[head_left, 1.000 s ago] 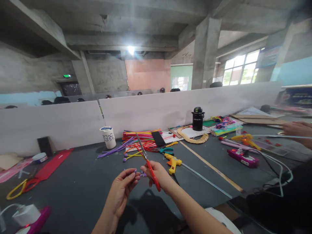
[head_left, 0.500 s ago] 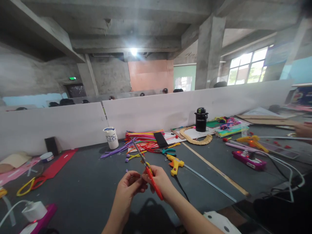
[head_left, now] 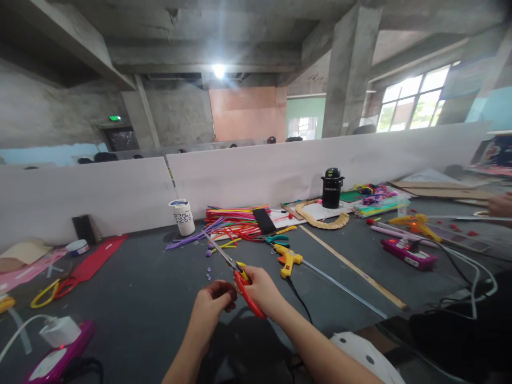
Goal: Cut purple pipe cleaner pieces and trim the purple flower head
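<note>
My right hand [head_left: 262,290] is closed round the red and yellow handles of scissors [head_left: 226,258], whose blades point up and left over the table. Just left of it, my left hand [head_left: 218,298] has its fingers curled and pressed together; whatever they hold, if anything, is too small to make out. Small purple pieces [head_left: 208,273] lie on the dark table beyond my left hand. Behind them are purple pipe cleaners [head_left: 196,238], a yellow one, and a pile of red and orange ones [head_left: 240,215]. A yellow glue gun [head_left: 288,260] lies right of the scissors.
A white cup [head_left: 182,217], black phone [head_left: 264,220], teal pliers [head_left: 280,240] and black flask [head_left: 332,189] stand or lie further back. A wooden strip [head_left: 352,264] crosses the table. At right are a purple power strip [head_left: 408,254] and another person's hand [head_left: 500,207].
My hands have moved slightly apart, and the scissors have tilted further left. More purple pieces show on the table beyond my left hand. The camera view has shifted a little.
</note>
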{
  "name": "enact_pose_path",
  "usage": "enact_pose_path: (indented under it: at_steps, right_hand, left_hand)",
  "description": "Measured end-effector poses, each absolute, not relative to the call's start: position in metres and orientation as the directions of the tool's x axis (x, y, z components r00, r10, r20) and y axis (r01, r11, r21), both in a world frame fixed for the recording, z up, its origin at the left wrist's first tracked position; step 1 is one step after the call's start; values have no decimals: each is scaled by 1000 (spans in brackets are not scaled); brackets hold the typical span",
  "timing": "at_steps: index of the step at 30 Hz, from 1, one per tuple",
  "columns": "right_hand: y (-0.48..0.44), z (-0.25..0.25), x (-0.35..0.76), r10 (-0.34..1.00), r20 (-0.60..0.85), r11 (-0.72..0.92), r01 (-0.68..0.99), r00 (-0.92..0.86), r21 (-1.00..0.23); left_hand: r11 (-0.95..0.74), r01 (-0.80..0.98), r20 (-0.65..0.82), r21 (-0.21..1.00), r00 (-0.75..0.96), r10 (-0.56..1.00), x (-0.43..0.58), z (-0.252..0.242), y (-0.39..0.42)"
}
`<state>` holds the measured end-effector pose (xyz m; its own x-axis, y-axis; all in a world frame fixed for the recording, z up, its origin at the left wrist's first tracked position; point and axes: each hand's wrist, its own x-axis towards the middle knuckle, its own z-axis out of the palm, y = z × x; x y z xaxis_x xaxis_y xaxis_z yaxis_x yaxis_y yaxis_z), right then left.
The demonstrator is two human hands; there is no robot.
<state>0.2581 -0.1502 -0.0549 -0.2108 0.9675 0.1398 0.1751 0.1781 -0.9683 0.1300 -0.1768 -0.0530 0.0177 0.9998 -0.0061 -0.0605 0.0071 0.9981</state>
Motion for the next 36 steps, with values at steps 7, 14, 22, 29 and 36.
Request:
enact_pose_path:
  at_steps: [7, 14, 22, 29, 36]
  right_hand:
    - [-146, -48, 272, 973, 173, 201, 183, -154, -963]
    - [-140, -44, 288, 984, 119, 135, 120, -135, -983]
    - [-138, -45, 289, 988, 88, 101, 95, -128, -990]
    - [-141, -49, 284, 985, 82, 98, 102, -150, -990]
    - [-151, -53, 268, 968, 133, 165, 139, -211, -976]
  left_hand:
    - [44, 92, -62, 995, 206, 977, 133, -48, -168]
    - [28, 236, -132, 971, 437, 890, 139, -59, -187]
    - [14, -52, -13, 999, 20, 1000, 128, -25, -164]
    - [-277, 190, 286, 942, -23, 958, 115, -44, -167]
    - [-91, 169, 82, 981, 62, 995, 125, -43, -170]
